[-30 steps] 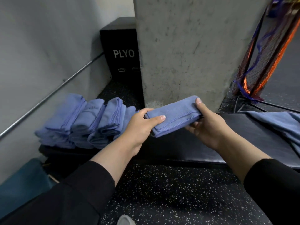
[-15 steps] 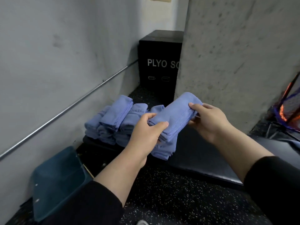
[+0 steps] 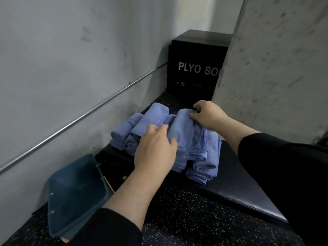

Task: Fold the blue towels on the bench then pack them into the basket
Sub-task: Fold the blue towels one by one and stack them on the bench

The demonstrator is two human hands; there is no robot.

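Several folded blue towels point(image 3: 140, 126) lie in a row on the far end of the black padded bench point(image 3: 246, 189). A freshly folded blue towel point(image 3: 188, 134) sits on top of the row's right end. My right hand point(image 3: 207, 116) pinches that towel's far end. My left hand point(image 3: 156, 148) lies over its near left side with fingers curled against the cloth. A dark teal basket point(image 3: 74, 194) stands on the floor to the left of the bench, below the towels.
A black plyo box point(image 3: 195, 68) stands behind the bench against a concrete pillar point(image 3: 275, 68). A metal rail point(image 3: 79, 119) runs along the left wall. The floor is black speckled rubber point(image 3: 186, 219).
Both hands carried the folded towel left and down onto the row of folded towels. The view swung left, bringing the basket into sight.
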